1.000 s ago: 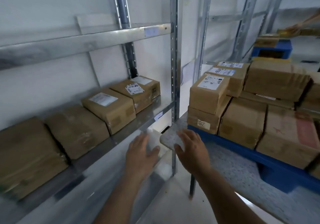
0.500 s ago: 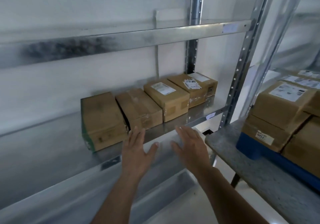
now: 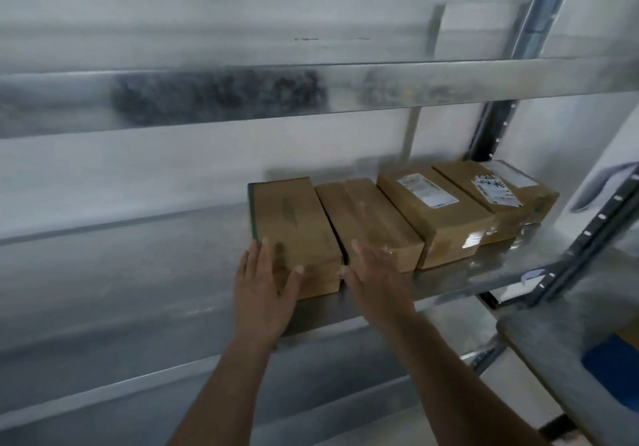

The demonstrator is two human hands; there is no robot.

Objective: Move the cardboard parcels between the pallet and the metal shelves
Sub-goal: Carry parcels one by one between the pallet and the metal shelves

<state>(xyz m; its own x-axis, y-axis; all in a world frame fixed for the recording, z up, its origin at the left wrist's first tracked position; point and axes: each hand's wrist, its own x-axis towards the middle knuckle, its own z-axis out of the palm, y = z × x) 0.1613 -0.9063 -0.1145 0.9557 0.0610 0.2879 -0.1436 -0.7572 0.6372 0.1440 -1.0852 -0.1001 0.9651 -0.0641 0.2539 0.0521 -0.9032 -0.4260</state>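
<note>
Head view showed four cardboard parcels in a row on the middle level of the metal shelves (image 3: 484, 273), packed side by side toward the right end of that level. The leftmost parcel (image 3: 294, 228) had a dark green strip along its far left edge and stood touching the second parcel (image 3: 371, 224), a plain brown box. To the right of that lay the third parcel (image 3: 435, 214) with a white printed label on top, and furthest right the fourth parcel (image 3: 498, 196), carrying a white label marked in dark ink and a second pale label behind it.

The left hand (image 3: 264, 286) was spread flat with straight fingers, its fingertips at the near left corner of the leftmost parcel and its thumb against that box's near face. The right hand (image 3: 375, 273) was also spread, fingers straight, placed at the near end of the second parcel beside the gap between the two boxes. Neither hand curled round anything; whether the right palm actually pressed the cardboard could not be told.

Left of the parcels the shelf surface was blurred bare metal. Above ran the upper shelf beam (image 3: 311, 93), smeared with a dark reflection. A perforated upright (image 3: 594, 231) stood at the right, and near right a grey speckled surface (image 3: 553, 349) carried the corner of the blue pallet (image 3: 612, 366).
</note>
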